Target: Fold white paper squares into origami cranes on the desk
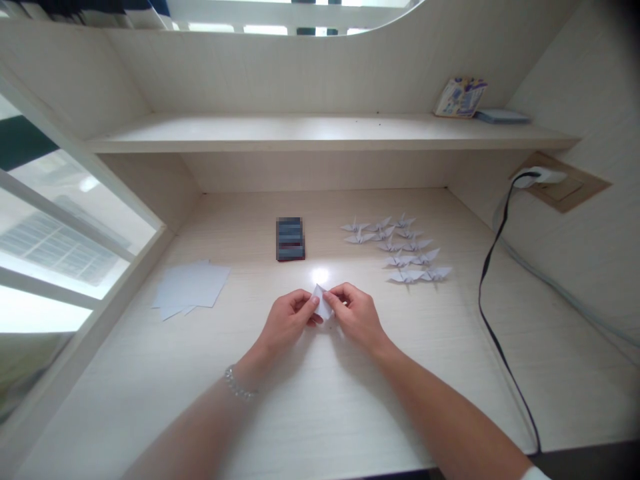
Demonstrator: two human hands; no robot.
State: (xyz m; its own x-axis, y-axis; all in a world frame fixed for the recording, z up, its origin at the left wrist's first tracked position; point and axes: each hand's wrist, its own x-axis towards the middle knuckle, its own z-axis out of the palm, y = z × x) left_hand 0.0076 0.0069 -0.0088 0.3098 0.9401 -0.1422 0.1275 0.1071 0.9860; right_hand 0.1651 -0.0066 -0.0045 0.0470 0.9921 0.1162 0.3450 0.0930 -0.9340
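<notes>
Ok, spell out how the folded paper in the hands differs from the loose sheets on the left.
The folded paper is creased into a small pointed shape; the loose sheets look unfolded and larger. The folded paper is held by the left hand and right hand, while the loose sheets lie overlapping on the desk. Both look white.

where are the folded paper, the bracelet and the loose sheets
Folded paper [324, 311]: head view, on its white lower face.
Bracelet [233, 385]: head view, on its band.
Loose sheets [194, 285]: head view, mid-surface of the pile.
</notes>
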